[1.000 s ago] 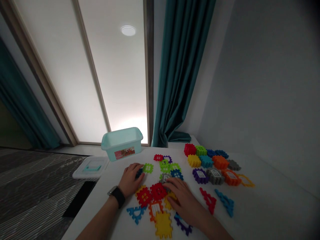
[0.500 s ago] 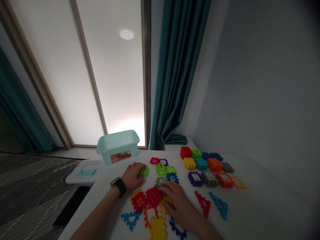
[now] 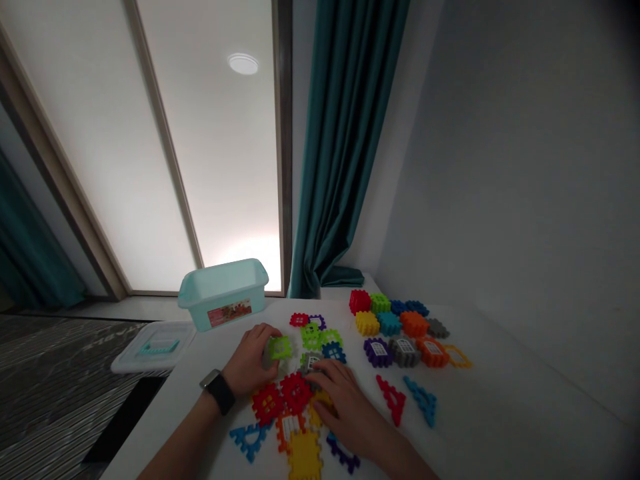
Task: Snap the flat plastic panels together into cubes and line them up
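My left hand (image 3: pixel 249 361), with a watch on its wrist, is closed on a light green notched building tile (image 3: pixel 281 347), fingers at its far edge and thumb near its close edge. My right hand (image 3: pixel 347 405) lies with fingers stretched over the table. Its fingertips touch a grey tile (image 3: pixel 311 361), partly hidden, and its thumb reaches over a yellow tile (image 3: pixel 321 400). Between the hands lie two red window tiles (image 3: pixel 295 393). More green tiles (image 3: pixel 311 337) and a dark blue window tile (image 3: pixel 334 352) lie just beyond the grey one.
Stacked coloured tiles (image 3: pixel 415 325) stand in rows at the right. Red (image 3: pixel 391 399) and blue (image 3: pixel 421 400) triangular pieces lie nearer. A yellow tile (image 3: pixel 305 455) and a blue triangle (image 3: pixel 251 440) sit in front. A mint tub (image 3: pixel 223 293) and clear lid (image 3: pixel 154 346) are at the left.
The whole scene has shifted left in view. My left hand's thumb has come out beside the green tile, which shows more fully now. My right hand has hardly moved over the tiles.
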Tool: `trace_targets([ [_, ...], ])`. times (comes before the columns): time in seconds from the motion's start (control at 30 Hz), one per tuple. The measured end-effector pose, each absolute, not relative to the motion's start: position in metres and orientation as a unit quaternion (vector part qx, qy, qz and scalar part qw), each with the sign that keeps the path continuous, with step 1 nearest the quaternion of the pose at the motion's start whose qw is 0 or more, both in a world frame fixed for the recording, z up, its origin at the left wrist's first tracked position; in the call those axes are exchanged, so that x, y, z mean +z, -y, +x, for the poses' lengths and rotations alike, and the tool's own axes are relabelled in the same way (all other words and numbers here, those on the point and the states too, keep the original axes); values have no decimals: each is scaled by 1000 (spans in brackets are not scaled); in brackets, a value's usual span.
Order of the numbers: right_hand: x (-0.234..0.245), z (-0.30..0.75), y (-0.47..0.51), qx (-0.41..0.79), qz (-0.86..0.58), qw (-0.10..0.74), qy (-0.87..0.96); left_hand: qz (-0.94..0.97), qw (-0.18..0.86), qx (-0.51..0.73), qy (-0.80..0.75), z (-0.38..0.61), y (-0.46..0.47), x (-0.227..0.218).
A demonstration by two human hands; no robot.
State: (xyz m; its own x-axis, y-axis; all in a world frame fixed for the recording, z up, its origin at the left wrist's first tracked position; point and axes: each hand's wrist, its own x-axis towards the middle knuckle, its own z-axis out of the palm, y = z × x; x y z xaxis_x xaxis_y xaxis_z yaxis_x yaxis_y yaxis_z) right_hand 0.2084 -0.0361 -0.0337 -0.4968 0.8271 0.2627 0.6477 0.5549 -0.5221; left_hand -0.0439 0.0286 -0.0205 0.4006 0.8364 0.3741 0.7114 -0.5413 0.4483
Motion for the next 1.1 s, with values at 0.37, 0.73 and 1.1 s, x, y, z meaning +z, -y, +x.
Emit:
trace_targets([
  [0.37, -26, 208, 35, 183, -429, 382, 798, 843, 153, 361, -367, -3, 0, -20],
  [0.73, -19, 208, 35, 206, -406, 361, 814, 851, 182, 374, -321, -1, 3, -22],
  [1.1, -23, 214, 29, 194, -399, 409, 798, 875, 71, 316, -361, -13, -10, -29],
])
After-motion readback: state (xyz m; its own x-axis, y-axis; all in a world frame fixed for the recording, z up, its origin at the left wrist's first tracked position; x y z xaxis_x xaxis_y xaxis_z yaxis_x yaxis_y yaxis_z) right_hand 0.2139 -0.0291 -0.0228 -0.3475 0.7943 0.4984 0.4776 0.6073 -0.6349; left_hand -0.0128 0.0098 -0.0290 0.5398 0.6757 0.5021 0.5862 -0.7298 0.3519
